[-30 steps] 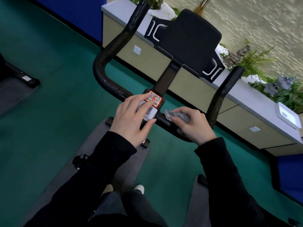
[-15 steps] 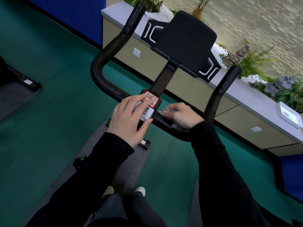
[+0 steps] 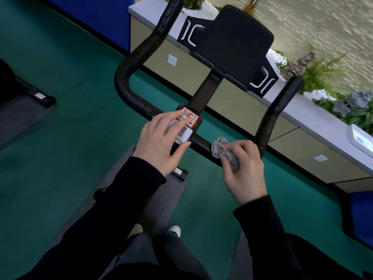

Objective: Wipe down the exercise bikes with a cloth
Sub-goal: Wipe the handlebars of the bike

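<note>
Head view, exercise bike under inspection. Your cloth (image 3: 224, 152), grey and balled up, sits against the handlebar (image 3: 201, 144) crossbar just right of the red QR sticker (image 3: 189, 117). Your right hand (image 3: 246, 174) grips it, fingers and thumb curled round the wad, with a tuft showing toward the sticker. Your left hand (image 3: 159, 142) lies flat over the centre clamp just left of the sticker, fingers nearly straight, holding nothing. Its index finger reaches onto the sticker.

Step in hand, by judgement: wiping the crossbar's right half. The right upright grip (image 3: 278, 112), well right of the sticker, appears next. That move calls for sliding the cloth outward and wrapping it round the bend. The left bend (image 3: 129, 91), up and left of the sticker, shows glinting specks, possibly moisture.

Markings: the sticker carries a QR code with a small red centre mark. A white label (image 3: 184, 135) just below it carries a second code and fine print, too small to read. Above the sticker, the black console (image 3: 234, 43) has a panel with white bracket-shaped marks (image 3: 189, 33). No brand name is legible.
</note>
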`<action>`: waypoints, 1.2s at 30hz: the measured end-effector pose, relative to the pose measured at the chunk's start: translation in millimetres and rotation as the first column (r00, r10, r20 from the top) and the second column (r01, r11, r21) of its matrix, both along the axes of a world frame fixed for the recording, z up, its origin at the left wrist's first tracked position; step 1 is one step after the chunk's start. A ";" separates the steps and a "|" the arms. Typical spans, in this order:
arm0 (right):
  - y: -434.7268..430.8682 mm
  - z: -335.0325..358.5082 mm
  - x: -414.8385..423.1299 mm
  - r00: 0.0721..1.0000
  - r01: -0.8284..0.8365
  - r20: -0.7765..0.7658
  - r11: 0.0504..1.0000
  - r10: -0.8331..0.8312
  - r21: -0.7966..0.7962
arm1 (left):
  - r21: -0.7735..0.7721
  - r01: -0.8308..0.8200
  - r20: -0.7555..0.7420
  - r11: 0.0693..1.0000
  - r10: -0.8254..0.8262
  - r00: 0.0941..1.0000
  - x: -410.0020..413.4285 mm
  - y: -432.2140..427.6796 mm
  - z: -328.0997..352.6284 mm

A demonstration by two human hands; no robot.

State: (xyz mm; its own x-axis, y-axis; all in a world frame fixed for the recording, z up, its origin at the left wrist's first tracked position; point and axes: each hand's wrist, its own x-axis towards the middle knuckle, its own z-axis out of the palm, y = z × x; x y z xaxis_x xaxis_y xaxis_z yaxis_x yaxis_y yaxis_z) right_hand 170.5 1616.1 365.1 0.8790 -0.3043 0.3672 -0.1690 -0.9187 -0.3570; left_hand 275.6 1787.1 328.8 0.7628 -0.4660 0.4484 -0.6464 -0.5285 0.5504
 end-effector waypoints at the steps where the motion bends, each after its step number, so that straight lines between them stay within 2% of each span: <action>1: 0.4 -1.4 -4.3 1.000 0.007 0.017 1.000 -0.007 -0.017 | -0.002 -0.001 -0.001 1.000 0.001 1.000 -0.2 -0.3 -0.1; 3: 6.7 -2.5 -10.8 0.997 0.004 0.075 1.000 -0.003 -0.021 | -0.004 -0.004 -0.003 1.000 0.004 1.000 -0.9 -1.3 -0.1; 5: 23.3 -5.4 -16.4 0.987 -0.025 0.163 0.997 0.013 0.072 | -0.001 -0.004 -0.006 1.000 0.004 1.000 -1.2 -1.1 0.7; 7: 48.6 -15.8 -25.0 0.976 -0.017 0.211 0.956 -0.047 0.292 | 0.005 0.015 -0.012 1.000 -0.014 1.000 0.0 1.2 2.2; 8: 62.4 -22.1 -29.5 0.976 0.039 0.172 0.887 -0.132 0.459 | 0.016 0.032 -0.018 0.999 -0.031 0.999 1.3 3.2 3.0; 9: 75.1 -27.7 -31.8 0.969 0.131 0.070 0.733 -0.237 0.667 | 0.033 0.051 -0.025 0.998 -0.051 0.998 3.0 5.3 3.9; 10: 85.3 -31.2 -31.2 0.945 0.220 -0.069 0.466 -0.318 0.857 | 0.053 0.072 -0.034 0.996 -0.070 0.997 4.8 7.5 4.8; 11: 91.5 -33.8 -27.6 0.911 0.271 -0.202 0.151 -0.359 0.951 | 0.071 0.090 -0.043 0.993 -0.087 0.995 6.7 9.1 5.7; 12: 94.0 -34.7 -22.4 0.879 0.280 -0.300 -0.110 -0.369 0.954 | 0.084 0.104 -0.049 0.991 -0.100 0.994 8.0 10.1 6.5; 13: 94.3 -34.2 -15.1 0.859 0.252 -0.347 -0.280 -0.376 0.926 | 0.091 0.112 -0.053 0.990 -0.108 0.993 9.0 10.8 7.2; 14: 93.5 -32.7 -6.7 0.847 0.196 -0.355 -0.389 -0.396 0.900 | 0.095 0.116 -0.056 0.989 -0.111 0.992 9.5 11.2 7.8; 15: 92.1 -30.9 1.8 0.842 0.129 -0.338 -0.452 -0.419 0.882 | 0.098 0.118 -0.058 0.988 -0.113 0.992 9.6 11.3 8.1; 18: 90.0 -28.0 22.2 0.866 0.022 -0.271 -0.508 -0.421 0.861 | 0.107 0.134 -0.066 0.985 -0.128 0.990 9.3 12.8 7.5; 21: 96.5 -30.7 32.9 0.897 0.024 -0.237 -0.494 -0.373 0.869 | 0.107 0.152 -0.070 0.982 -0.145 0.987 10.0 15.1 6.5; 27: 100.2 -38.6 37.6 0.886 0.036 -0.177 -0.316 -0.430 0.948 | 0.117 0.153 -0.073 0.981 -0.145 0.987 12.2 15.0 7.0; 32: 89.8 -36.1 20.5 0.842 0.017 -0.173 -0.295 -0.512 0.955 | 0.113 0.157 -0.065 0.981 -0.150 0.987 12.4 15.7 7.2; 36: 82.5 -38.4 8.8 0.807 0.068 -0.160 -0.179 -0.569 0.981 | 0.111 0.146 -0.058 0.983 -0.140 0.988 11.5 15.1 5.9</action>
